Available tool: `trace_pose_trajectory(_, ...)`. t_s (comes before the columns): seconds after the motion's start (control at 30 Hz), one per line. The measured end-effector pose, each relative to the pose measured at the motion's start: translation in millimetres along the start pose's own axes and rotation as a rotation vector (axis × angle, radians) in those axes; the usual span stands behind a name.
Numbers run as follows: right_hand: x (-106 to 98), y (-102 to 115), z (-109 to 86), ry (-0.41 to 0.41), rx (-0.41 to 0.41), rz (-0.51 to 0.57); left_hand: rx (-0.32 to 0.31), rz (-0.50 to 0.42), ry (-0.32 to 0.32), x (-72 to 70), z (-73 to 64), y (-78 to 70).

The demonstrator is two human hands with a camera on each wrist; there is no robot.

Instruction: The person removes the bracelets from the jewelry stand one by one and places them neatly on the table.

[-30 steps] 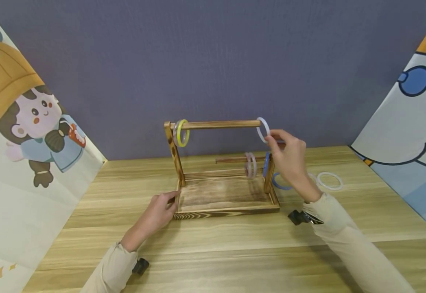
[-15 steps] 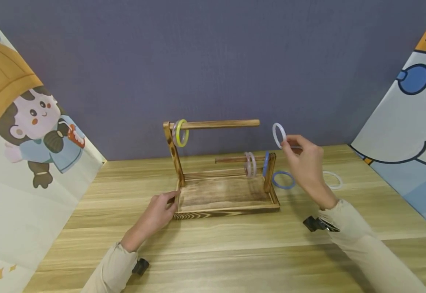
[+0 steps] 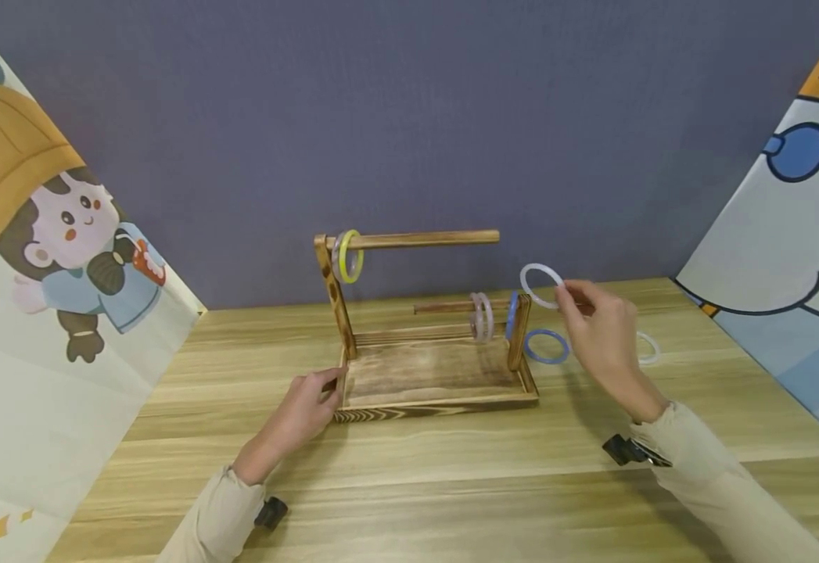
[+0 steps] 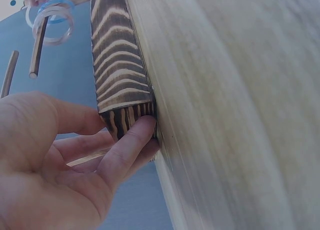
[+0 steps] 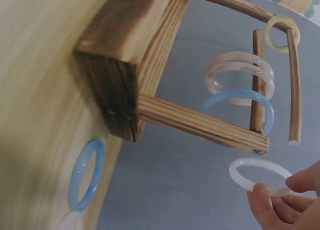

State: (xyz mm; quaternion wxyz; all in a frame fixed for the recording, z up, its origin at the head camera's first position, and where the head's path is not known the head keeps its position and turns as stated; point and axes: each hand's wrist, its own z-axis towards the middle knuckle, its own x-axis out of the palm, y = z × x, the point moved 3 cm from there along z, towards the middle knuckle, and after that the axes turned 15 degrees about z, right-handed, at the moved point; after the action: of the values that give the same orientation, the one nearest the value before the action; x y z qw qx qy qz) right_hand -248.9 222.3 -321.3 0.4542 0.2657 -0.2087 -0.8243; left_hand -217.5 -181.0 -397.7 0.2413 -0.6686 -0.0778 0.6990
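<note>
My right hand [image 3: 602, 332] pinches a white bangle [image 3: 540, 267] between thumb and fingers, in the air right of the wooden bangle rack [image 3: 437, 408]. In the right wrist view the held bangle [image 5: 236, 176] lies tilted beyond the end of the lower post. My left hand [image 3: 302, 407] grips the front left corner of the rack's base, thumb and fingers on either side of the striped wood [image 4: 120, 65]. A yellow bangle [image 3: 343, 262] and a pale mauve one hang at the upper bar's left end. Two pale pinkish bangles [image 3: 488, 319] and a blue bangle [image 3: 511, 317] hang on the lower bar.
On the table right of the rack lie another blue bangle [image 3: 548, 362] and a white ring [image 3: 655, 347], partly hidden behind the right hand. The upper bar's right end [image 3: 492, 236] is free-standing. A dark panel [image 3: 409, 141] rises behind the table, with cartoon-printed sheets at both sides.
My right hand has drawn the white bangle off the upper bar's right end, then moved right and down with it; the bangle has tilted flatter. The left hand has stayed on the rack's corner.
</note>
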Motion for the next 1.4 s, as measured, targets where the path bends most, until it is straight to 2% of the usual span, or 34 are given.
trace_pose_trajectory(0.17, -11.7, -8.9, -9.4, 0.028, -0.006, -0.027, 0.002, -0.013, 0.000, 2.0, 0.7, -0.9)
trace_pose_trajectory(0.47, -23.0, -29.9, -28.9, 0.124, 0.094, -0.001, 0.024, -0.002, -0.013, 1.7, 0.9, -2.2)
trace_pose_trajectory(0.6, -24.1, -36.4, -32.2, 0.209, 0.172, 0.015, 0.031, -0.013, -0.004, 0.9, 1.2, -2.2)
trace_pose_trajectory(0.7, -22.6, -41.9, -33.2, 0.295, 0.250, 0.039, 0.039, -0.002, -0.020, -0.4, -0.9, -0.5)
trace_pose_trajectory(0.93, -28.3, -55.8, -37.0, 0.445, 0.349, -0.009, 0.037, 0.022, -0.015, 1.2, -0.4, 0.1)
trace_pose_trajectory(1.0, -29.7, -58.4, -37.7, 0.486, 0.399, 0.000, 0.036, 0.019, -0.012, 1.4, -0.1, -0.3)
trace_pose_trajectory(1.17, -28.9, -64.1, -39.0, 0.548, 0.509, 0.048, 0.027, 0.013, -0.008, 1.3, -0.1, -0.3)
trace_pose_trajectory(1.4, -25.0, -69.3, -43.2, 0.617, 0.611, 0.104, 0.006, -0.015, 0.015, 1.4, -1.0, -0.1)
